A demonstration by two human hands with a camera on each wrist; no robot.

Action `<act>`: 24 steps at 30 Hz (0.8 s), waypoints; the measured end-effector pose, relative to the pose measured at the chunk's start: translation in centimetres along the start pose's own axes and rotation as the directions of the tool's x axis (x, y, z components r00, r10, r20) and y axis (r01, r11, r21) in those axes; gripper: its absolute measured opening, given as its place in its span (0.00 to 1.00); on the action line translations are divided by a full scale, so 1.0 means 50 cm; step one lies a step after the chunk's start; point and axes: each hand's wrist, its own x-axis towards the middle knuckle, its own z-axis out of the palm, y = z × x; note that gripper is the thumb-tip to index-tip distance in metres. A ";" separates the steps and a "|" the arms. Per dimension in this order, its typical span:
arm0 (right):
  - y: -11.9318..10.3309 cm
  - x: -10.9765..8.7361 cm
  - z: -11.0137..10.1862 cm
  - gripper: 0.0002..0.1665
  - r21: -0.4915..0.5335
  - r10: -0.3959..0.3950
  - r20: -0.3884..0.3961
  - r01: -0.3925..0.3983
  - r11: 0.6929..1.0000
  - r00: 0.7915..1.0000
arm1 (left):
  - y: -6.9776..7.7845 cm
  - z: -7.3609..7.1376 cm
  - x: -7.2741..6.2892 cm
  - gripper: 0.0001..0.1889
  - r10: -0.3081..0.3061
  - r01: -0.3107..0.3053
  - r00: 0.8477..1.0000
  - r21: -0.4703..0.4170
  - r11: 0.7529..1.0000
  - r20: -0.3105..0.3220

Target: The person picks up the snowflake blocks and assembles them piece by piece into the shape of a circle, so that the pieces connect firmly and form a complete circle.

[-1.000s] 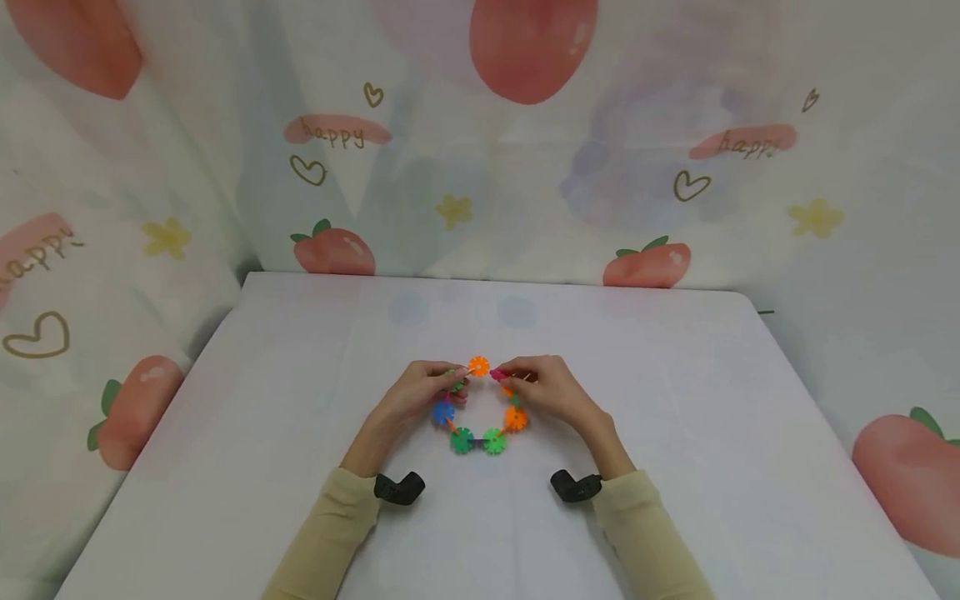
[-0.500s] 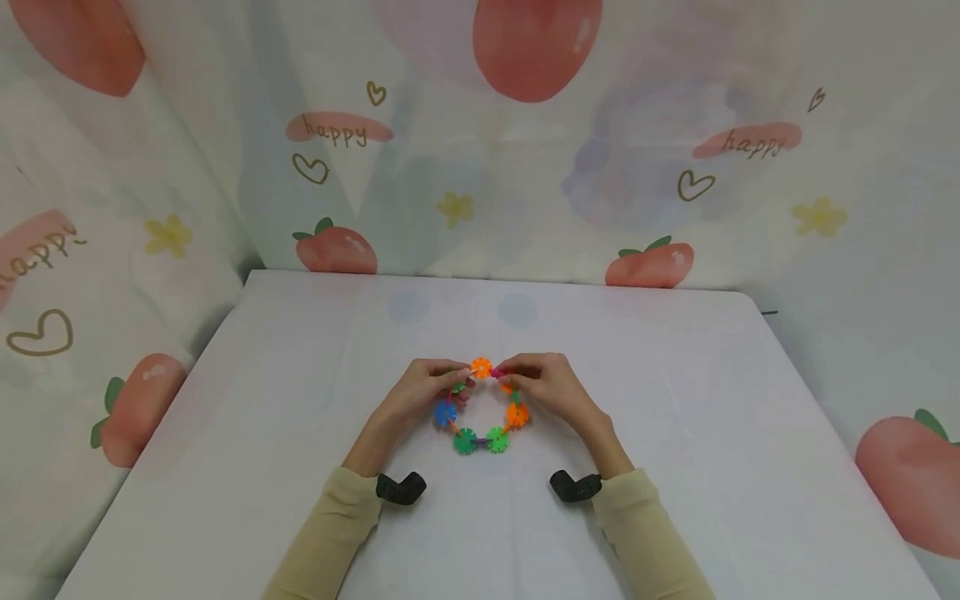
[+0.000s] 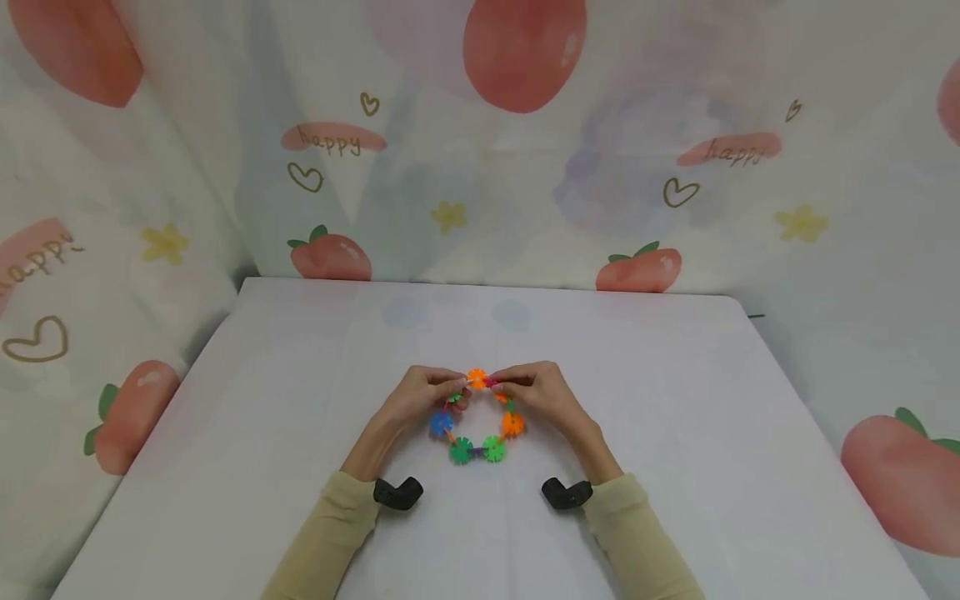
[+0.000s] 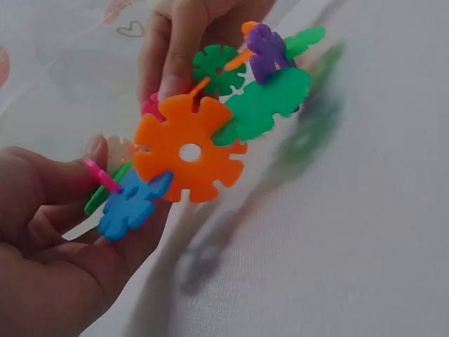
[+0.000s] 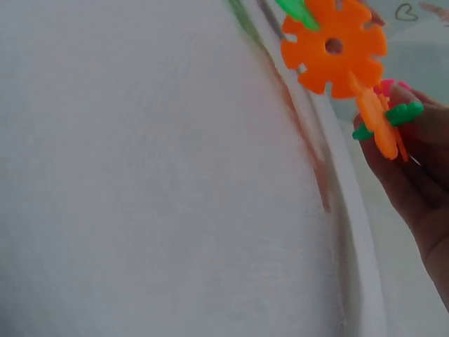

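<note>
A ring of slotted plastic snowflake discs hangs between both hands in the head view. My left hand [image 3: 415, 400] pinches it at the far left, near a white piece and a green disc [image 3: 455, 397]. From the other side, my right hand [image 3: 546, 398] pinches a pink disc [image 3: 491, 382] right at the edge of the top orange disc [image 3: 477, 379]. The near side of the ring carries a blue disc [image 3: 441, 424], two green discs and another orange disc [image 3: 513, 423]. In the left wrist view, a large orange disc [image 4: 158, 158] covers part of the ring. Fingertips partly hide the pinched pieces.
A white-covered table [image 3: 645, 417] lies under the hands. Behind it and at both sides hang printed curtains [image 3: 510, 192] with fruit and hearts. A black wrist camera [image 3: 398, 493] sits on the left wrist, another black camera [image 3: 567, 493] on the right.
The right hand has brought the pink disc leftward against the top orange disc, where a small gap showed before. The left hand keeps its pinch. The head view has shifted slightly.
</note>
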 end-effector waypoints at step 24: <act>0.067 0.135 -0.026 0.10 -0.188 0.124 0.015 -0.119 0.975 0.992 | 0.022 -0.024 0.177 0.15 0.011 0.021 0.999 0.563 0.826 -0.053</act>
